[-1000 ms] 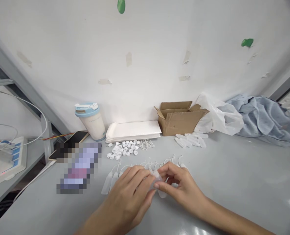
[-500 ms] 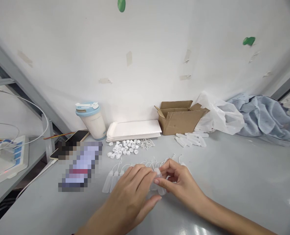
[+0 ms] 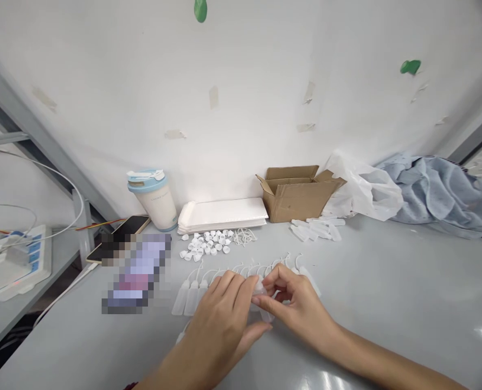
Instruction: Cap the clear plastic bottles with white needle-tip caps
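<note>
A row of translucent flat bottles with thin white strings lies on the grey table, partly covered by my hands. My left hand reaches over the row, its fingers bent forward and its thumb apart, beside a translucent bottle. What its fingertips touch is hidden. My right hand pinches that bottle near its white top between thumb and fingers. Behind the row are a pile of small white caps and a tangle of white strings. More loose bottles lie at the back right.
A lidded cup, white packets, an open cardboard box, a plastic bag and a blue cloth stand along the wall. Two phones, one dark and one blurred, lie left. A power strip is at far left.
The view has shifted slightly. A bit of another bottle now shows under my left wrist. My hands stay close together at the same bottle, with only small finger movement.
</note>
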A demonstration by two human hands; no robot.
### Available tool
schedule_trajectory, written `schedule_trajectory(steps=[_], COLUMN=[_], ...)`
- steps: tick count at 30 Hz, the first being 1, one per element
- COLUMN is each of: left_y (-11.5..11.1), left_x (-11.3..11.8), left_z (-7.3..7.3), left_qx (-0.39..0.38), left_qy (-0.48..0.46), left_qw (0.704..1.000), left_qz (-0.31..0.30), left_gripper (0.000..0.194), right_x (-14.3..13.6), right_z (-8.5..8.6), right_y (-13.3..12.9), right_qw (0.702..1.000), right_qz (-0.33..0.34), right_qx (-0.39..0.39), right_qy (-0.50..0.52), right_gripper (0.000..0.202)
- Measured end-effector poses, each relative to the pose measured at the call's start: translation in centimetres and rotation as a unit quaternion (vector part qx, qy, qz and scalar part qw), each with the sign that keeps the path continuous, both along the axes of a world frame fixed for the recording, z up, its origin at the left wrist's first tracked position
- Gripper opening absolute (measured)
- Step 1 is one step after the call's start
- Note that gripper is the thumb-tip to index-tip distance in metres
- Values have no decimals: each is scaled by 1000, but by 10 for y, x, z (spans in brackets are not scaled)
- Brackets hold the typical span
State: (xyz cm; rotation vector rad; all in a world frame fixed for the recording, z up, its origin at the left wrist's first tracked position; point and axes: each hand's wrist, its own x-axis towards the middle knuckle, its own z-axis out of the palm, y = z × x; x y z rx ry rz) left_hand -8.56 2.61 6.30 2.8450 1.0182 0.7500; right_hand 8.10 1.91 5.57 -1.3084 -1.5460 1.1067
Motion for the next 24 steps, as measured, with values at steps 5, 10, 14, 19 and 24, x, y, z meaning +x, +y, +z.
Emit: schedule_trajectory(steps=[5, 10, 14, 19, 24], left_y=[-5, -24, -43, -56, -54], left_x=[-1, -25, -53, -71, -70], left_z=[5, 1, -19, -40, -39], left_qx=[4, -6, -8, 6, -14], left_qy=[-3, 31, 33, 38, 10], left_qw=[1000, 999, 999, 999, 999], left_qz=[-8, -29, -25, 12, 39], left_gripper=[33, 44, 49, 52, 53], right_x=[0, 1, -1, -9, -13], right_z=[1, 11, 14, 5, -2], right_y=[-4, -13, -21, -24, -25], right_qw=[999, 985, 957, 935, 916], right_qz=[27, 160, 262, 309, 325], right_qx=[20, -11, -15, 14, 48], right_qy=[2, -55, -122, -175, -229], right_gripper=[24, 20, 17, 17, 26])
